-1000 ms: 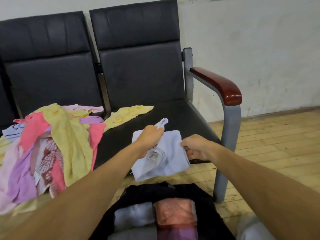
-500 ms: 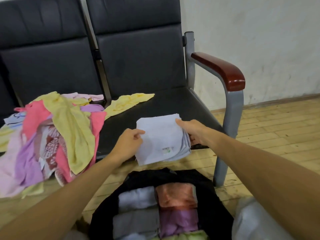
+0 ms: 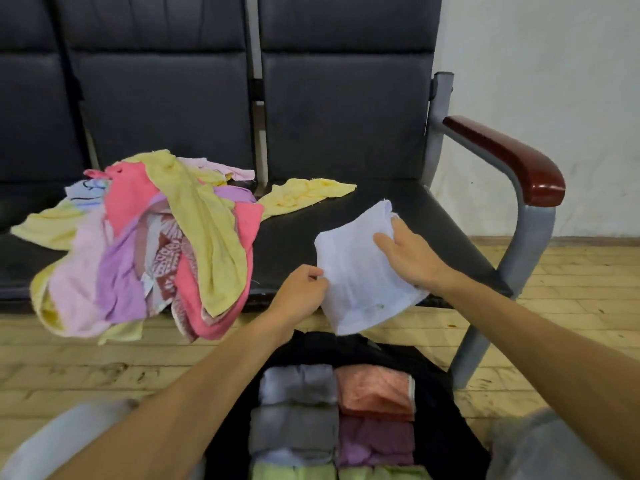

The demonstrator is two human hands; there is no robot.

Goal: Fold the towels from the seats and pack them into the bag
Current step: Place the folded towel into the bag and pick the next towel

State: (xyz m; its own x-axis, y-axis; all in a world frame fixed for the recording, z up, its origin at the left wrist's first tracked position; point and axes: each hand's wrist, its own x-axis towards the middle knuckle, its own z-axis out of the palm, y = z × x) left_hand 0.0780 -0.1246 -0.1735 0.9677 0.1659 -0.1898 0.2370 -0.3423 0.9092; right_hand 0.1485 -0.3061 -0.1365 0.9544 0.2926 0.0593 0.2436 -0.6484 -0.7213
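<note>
Left grip (image 3: 301, 289) is closed in a pinch, thumb and fingertips nipping the near-left edge of the white towel (image 3: 356, 296). Right grip (image 3: 410, 259) is the opposite: wide, fingers straight and spread, palm flat on top of the cloth. That pairing makes sense. The flat hand pins the layers so they don't slide, and the pinch looks set to square the edge or lift it.

The towel lies between the two grips as a folded, roughly square packet, its far corner a little rumpled. It rests on the front of the seat (image 3: 433, 216), with its near end hanging past the seat's lip. I'd say that's handy, since the bag (image 3: 446, 427) sits open on the floor (image 3: 104, 358) right below both grips, a short drop away.

Inside the bag, folded towels (image 3: 374, 389) sit in two neat columns: greys under the left grip, salmon and purple under the right, and green nearest the person. The fold looks nearly done, with packing next.

Off to the left of the left grip, a pile (image 3: 156, 244) of unfolded towels in pink, yellow and lilac spills over the neighbouring seat's front. Beyond both grips lies a lone yellow towel (image 3: 308, 194). There's plenty left to fold. Watch the overhang, because the packet could slip off if the flat hand lifts first.
</note>
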